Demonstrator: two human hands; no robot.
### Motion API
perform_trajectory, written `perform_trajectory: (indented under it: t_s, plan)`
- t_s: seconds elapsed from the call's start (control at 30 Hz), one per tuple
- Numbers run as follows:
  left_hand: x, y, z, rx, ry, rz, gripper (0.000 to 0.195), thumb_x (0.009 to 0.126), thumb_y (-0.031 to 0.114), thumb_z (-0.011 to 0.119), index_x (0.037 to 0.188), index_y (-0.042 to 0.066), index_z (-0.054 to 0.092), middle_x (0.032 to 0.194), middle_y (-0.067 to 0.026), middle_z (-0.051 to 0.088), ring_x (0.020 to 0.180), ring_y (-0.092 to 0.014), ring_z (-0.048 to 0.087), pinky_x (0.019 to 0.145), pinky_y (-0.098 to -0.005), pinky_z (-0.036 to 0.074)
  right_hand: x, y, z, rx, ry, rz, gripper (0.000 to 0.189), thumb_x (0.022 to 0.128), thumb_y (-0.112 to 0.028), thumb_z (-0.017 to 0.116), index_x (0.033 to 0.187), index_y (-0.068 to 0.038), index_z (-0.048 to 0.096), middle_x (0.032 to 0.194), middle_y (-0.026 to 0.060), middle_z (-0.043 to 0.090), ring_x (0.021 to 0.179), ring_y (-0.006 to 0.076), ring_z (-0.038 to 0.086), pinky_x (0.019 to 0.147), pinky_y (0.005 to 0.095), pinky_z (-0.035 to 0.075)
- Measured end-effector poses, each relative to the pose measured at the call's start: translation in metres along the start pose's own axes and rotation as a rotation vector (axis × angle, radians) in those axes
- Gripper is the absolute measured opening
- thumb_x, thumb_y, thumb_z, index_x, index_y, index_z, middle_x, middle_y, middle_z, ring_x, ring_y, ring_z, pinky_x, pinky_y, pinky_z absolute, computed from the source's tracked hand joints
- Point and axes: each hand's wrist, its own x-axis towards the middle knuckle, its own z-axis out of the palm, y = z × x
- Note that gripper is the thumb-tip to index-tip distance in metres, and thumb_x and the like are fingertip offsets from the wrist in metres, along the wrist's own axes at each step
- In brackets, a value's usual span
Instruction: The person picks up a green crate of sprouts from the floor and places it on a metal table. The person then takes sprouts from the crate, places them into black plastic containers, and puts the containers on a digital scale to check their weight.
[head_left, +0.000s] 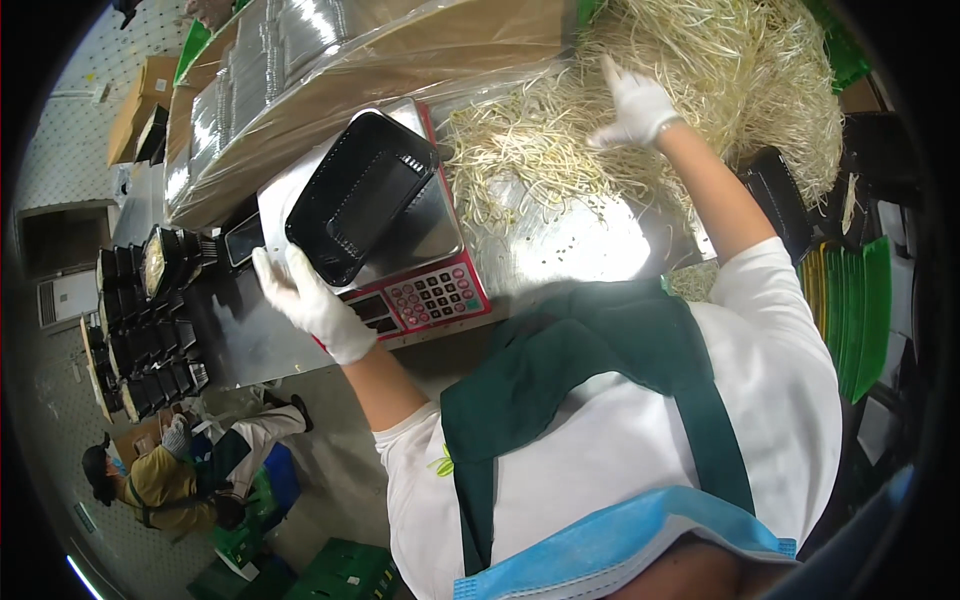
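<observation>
A black plastic tray (364, 196), its bare ribbed inside showing, sits at a slant on the steel pan (444, 238) of a red-framed electronic scale. My left hand (315, 304), in a white glove, is at the tray's near left corner with thumb and fingers apart; whether it touches the rim is hard to tell. Bean sprouts (525, 142) lie loose on the steel table (525, 259) right of the scale and rise into a large heap (735, 67) behind. Over the sprouts my white-gloved right hand (637, 105) is spread, holding nothing visible.
A carton lined with clear plastic (420, 52) holds stacked trays (262, 75) behind the scale. Filled black trays (142, 315) are stacked at left, near a dark phone-like device (244, 240). Green crates (341, 570) and a seated person (172, 480) are at lower left.
</observation>
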Motion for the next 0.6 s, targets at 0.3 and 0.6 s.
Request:
perform_trajectory:
  t_s: [0.3, 0.6]
  plan:
    - [-0.13, -0.013, 0.137, 0.399, -1.24, -0.27, 0.024, 0.087, 0.021, 0.059, 0.098, 0.001, 0.065, 0.098, -0.0171, 0.065, 0.092, -0.021, 0.063, 0.082, -0.0318, 0.047, 0.011, 0.026, 0.042, -0.175, 0.167, 0.059, 0.122, 0.057, -0.043, 0.081, 0.144, 0.001, 0.007, 0.137, 0.0201, 0.038, 0.124, 0.03, 0.041, 0.102, 0.0371, 0.034]
    - [-0.103, -0.065, 0.167, 0.253, -1.105, -0.51, 0.016, 0.09, 0.017, 0.054, 0.095, 0.001, 0.057, 0.083, -0.0037, 0.063, 0.071, -0.01, 0.057, 0.066, -0.0222, 0.044, 0.007, 0.07, 0.043, 0.385, 0.273, -0.077, 0.058, 0.068, -0.008, 0.065, 0.124, -0.011, 0.051, 0.089, 0.0163, 0.065, 0.077, 0.0273, 0.065, 0.069, 0.0364, 0.054]
